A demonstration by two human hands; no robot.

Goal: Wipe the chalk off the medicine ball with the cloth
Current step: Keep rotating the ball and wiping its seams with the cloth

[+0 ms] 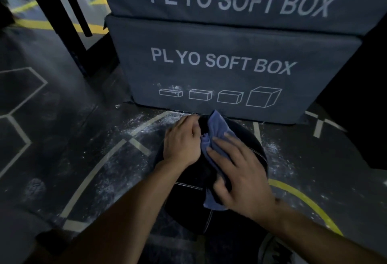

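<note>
Wiping in progress, seen from the head camera. The medicine ball [249, 144], dark with pale stitched seams, sits on the gym floor [62, 138] just in front of the lower of two stacked plyo boxes [219, 71]. The right hand [240, 169] lies flat on the blue cloth [217, 129], fingers spread, pressing it onto the top of the ball; the cloth runs from the ball's far edge down to its near side. The left hand [184, 140] rests on the ball's left shoulder with fingers curled at the cloth's bunched edge; whether it pinches the cloth or only steadies the ball cannot be told. No white residue shows on the uncovered parts of the ball, though they are dim and the hands and cloth hide much of the top, so the stage is judged as mid-wipe to late. Loose chalk [134, 129] lies scattered on the floor around the ball, thickest to the left and right. Remaining, by judgement: the covered patch and the unseen underside
</note>
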